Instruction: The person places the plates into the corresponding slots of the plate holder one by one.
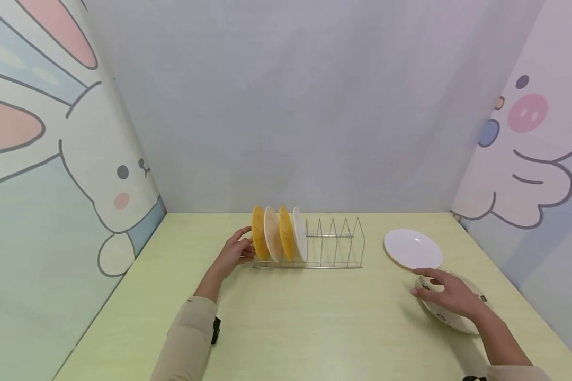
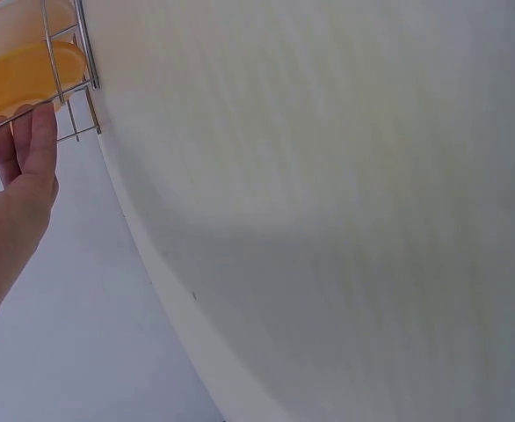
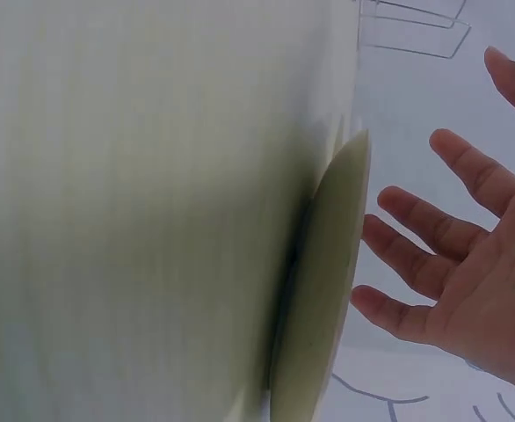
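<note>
My left hand (image 1: 233, 254) is at the left end of a wire dish rack (image 1: 334, 264), its fingertips holding the end wire beside an orange plate (image 1: 258, 235). In the left wrist view the fingers (image 2: 39, 145) meet that wire, with the thumb mostly cut off. Upright in the rack stand the orange plate, a pale peach plate (image 1: 271, 235), a second orange plate (image 1: 286, 235) and a white plate (image 1: 299, 235). My right hand (image 1: 450, 293) hovers, fingers spread, over a patterned white dish (image 1: 457, 321). The right wrist view shows that dish (image 3: 323, 290) edge-on, apart from the palm.
A plain white plate (image 1: 412, 248) lies flat on the pale yellow table (image 1: 314, 317), just behind the patterned dish. The rack's right-hand slots (image 1: 336, 241) hold no plates. A grey backdrop (image 1: 286, 106) rises behind the table, and cartoon-printed panels flank both sides.
</note>
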{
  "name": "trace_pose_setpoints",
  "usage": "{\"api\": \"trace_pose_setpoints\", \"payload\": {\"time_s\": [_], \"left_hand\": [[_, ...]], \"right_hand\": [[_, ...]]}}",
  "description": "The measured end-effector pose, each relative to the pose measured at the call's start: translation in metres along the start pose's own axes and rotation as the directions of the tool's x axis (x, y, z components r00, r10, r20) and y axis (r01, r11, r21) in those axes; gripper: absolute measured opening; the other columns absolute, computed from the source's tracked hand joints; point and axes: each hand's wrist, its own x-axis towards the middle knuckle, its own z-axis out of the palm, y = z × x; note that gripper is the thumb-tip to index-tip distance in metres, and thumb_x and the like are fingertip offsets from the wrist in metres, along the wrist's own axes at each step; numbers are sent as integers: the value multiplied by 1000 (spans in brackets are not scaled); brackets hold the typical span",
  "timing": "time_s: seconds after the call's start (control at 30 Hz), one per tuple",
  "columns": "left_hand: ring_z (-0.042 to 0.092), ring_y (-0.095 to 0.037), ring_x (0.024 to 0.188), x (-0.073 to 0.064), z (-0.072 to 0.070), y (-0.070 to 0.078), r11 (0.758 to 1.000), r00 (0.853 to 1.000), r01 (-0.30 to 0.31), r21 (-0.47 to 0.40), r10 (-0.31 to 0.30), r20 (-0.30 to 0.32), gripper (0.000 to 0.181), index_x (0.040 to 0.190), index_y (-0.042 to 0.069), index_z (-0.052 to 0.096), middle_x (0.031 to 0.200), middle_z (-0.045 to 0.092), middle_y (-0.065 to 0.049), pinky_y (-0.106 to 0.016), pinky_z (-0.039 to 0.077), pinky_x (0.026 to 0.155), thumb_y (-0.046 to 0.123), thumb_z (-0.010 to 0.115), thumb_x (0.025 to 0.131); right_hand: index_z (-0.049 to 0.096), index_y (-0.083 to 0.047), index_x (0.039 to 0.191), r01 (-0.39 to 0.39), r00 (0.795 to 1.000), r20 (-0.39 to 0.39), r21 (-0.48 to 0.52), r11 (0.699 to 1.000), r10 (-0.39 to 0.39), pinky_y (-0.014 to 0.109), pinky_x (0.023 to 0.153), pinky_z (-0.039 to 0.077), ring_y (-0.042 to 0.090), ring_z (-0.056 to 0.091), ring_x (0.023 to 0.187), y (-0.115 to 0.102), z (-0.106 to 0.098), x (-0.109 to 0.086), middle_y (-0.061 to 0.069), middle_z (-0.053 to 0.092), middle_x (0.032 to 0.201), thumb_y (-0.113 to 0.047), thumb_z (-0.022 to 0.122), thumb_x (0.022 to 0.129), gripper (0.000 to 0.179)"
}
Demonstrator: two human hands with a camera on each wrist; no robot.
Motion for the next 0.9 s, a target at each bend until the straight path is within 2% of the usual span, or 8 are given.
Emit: {"api": "trace_pose_setpoints", "payload": {"time_s": [0.3,0.5,0.67,0.9], "left_hand": [[54,-40,91,2,-2,0,1000,1000,22,-10,-21,12,46,141,18,37,87,59,-14,-43,48,82,15,45,96],[47,-51,99,-7,-1,14,998,998,27,-48,-25,54,48,143,12,32,89,58,-19,-55,40,90,12,43,96],[47,-50,99,-14,2,22,999,998,38,-27,-36,57,49,144,11,31,92,57,-22,-53,40,90,12,43,96],[49,-47,96,-14,2,23,999,998,47,-22,-46,48,49,143,12,32,94,56,-25,-51,43,88,11,43,95]], "right_hand": [[47,5,129,-31,1000,-8,-85,996,30,67,83,31,58,33,115,16,0,-13,34,43,127,-34,69,82,65],[45,12,128,-22,997,69,-149,989,32,67,86,31,57,35,113,30,5,-13,37,44,124,-36,73,77,75],[52,11,121,3,995,96,-181,983,15,66,88,29,60,34,113,30,8,-10,34,51,118,-31,79,69,72],[53,11,120,-19,991,123,-194,981,43,67,88,28,61,32,114,25,7,-9,35,51,117,-28,81,66,72]]}}
